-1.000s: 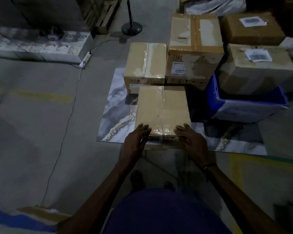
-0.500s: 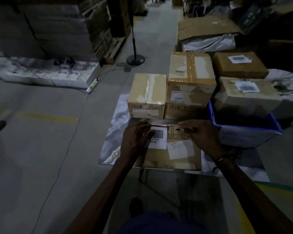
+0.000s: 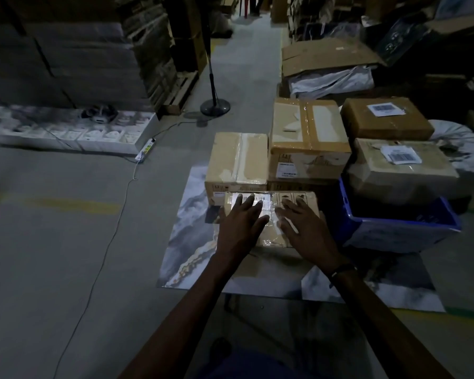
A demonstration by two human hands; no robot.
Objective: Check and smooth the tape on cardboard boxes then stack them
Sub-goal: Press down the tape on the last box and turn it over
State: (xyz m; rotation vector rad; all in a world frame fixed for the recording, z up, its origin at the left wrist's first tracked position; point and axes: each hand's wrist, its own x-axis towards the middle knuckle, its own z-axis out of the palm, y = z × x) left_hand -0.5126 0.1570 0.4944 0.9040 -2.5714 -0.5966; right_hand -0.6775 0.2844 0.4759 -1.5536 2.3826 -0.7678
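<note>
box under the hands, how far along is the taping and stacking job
Done, by the look of it: two taped boxes, a small one and a taller one, stand side by side behind. In hand: the left hand and right hand lie flat on the near box, pressing its shiny tape and barcode label. Left: stacking it; nothing sits on those two boxes yet.
</note>
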